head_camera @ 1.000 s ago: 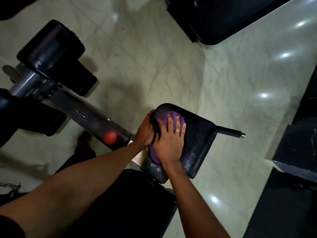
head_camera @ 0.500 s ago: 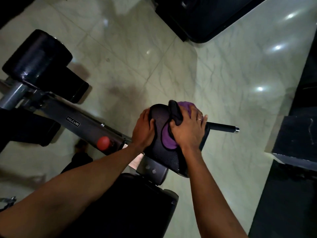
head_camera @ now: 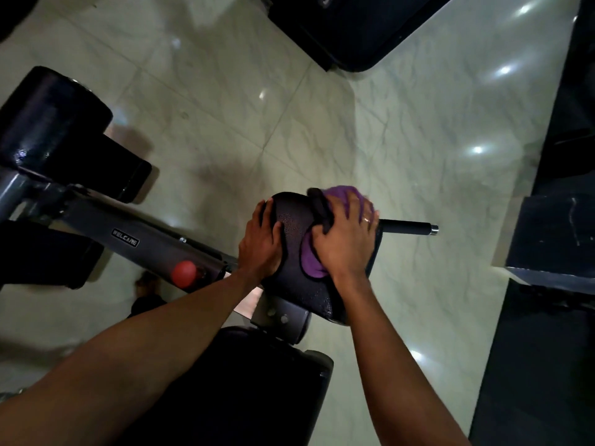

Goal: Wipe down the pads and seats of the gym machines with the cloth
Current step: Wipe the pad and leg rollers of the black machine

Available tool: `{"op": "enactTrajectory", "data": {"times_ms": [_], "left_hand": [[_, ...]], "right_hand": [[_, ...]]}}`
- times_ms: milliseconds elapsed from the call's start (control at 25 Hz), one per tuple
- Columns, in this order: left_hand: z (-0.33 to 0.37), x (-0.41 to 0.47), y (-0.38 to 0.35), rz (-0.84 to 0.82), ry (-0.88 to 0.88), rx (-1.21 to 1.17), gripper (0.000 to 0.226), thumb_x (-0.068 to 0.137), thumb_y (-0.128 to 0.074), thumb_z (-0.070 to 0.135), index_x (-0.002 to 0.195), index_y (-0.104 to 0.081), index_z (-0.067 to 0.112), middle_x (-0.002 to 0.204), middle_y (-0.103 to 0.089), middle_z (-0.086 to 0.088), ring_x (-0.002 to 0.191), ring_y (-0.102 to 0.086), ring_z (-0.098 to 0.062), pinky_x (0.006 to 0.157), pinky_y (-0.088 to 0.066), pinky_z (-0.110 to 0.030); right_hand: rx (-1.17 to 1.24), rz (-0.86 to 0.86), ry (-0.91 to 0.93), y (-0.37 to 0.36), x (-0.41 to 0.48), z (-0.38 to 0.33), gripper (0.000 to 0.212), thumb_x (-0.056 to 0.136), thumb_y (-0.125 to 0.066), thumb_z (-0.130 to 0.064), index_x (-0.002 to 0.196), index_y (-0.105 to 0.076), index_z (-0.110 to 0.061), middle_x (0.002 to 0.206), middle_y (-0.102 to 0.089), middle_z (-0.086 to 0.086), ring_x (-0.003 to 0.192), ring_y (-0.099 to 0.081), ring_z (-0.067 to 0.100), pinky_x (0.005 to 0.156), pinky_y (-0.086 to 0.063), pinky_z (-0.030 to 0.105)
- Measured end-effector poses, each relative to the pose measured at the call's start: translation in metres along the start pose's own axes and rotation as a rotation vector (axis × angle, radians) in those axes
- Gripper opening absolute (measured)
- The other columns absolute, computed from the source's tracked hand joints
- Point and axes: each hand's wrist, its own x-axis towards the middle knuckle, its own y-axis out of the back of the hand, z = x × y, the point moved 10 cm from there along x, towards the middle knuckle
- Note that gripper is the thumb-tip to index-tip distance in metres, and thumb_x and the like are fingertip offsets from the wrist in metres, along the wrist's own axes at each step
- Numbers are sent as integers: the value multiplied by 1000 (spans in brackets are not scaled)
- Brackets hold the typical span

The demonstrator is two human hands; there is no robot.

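A small black pad (head_camera: 294, 230) sits at the end of a grey machine arm in the middle of the view. A purple cloth (head_camera: 310, 259) with a dark edge lies over the pad's right side. My right hand (head_camera: 346, 239) is spread on the cloth and presses it against the pad, thumb curled into the fabric. My left hand (head_camera: 260, 246) grips the pad's left edge, fingers wrapped over its rim. A larger black seat (head_camera: 257, 387) lies below the pad, between my forearms.
A black handle bar (head_camera: 409, 227) sticks out to the right of the pad. The grey frame (head_camera: 138, 239) carries a red knob (head_camera: 184, 273) and black roller pads (head_camera: 54, 123) at left. Dark machine parts stand at the top (head_camera: 347, 27) and right (head_camera: 553, 233). Pale marble floor lies around.
My right hand has slid the cloth from the pad's left-centre across to its right, far side. The left hand has kept its hold on the pad's left edge.
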Motion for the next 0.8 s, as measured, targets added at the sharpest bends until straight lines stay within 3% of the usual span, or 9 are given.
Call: {"op": "enactTrajectory", "data": {"times_ms": [160,280,400,560,720,800], "left_hand": [[4,-2,4,8,-13,18,60,102,-26,45,158,-23,23,165,-19,-2,142,-33,-29,107,-39,-49],[11,-4,6,-11,-34,27,55,106,-31,37,158,-25,18,164,-21,-7,141,-34,-33,106,-38,-49],[13,-3,7,-26,-49,29,59,105,-31,38,157,-27,11,164,-24,-13,143,-34,-36,111,-33,-48],[23,-4,7,10,-166,81,69,99,-22,41,150,-38,-2,155,-38,-23,140,-38,-42,118,-27,-48],[37,-9,4,17,-280,111,64,99,-25,36,147,-42,-3,154,-39,-23,140,-38,-41,119,-26,-47],[40,-14,-1,12,-287,110,65,98,-23,36,149,-40,-1,156,-36,-21,144,-35,-38,121,-22,-45]], "right_hand": [[12,20,-127,-4,-7,5,71,80,-64,-44,147,-48,-25,164,-29,10,154,-14,38,126,-1,55],[-45,-29,71,-16,-32,-36,72,82,-64,-45,149,-47,-25,164,-30,12,155,-12,39,124,-3,60],[-23,-24,193,-17,-91,-27,74,77,-64,-45,148,-48,-29,165,-29,7,155,-15,35,125,-10,59],[123,38,-42,-3,-106,36,76,78,-60,-42,151,-41,-32,165,-26,3,154,-17,33,124,-19,54],[433,83,-331,4,-60,69,74,82,-64,-36,151,-38,-30,165,-22,3,145,-34,35,112,-40,53],[318,59,-234,7,-36,55,74,79,-64,-39,149,-44,-28,165,-25,9,148,-29,38,118,-32,55]]}}
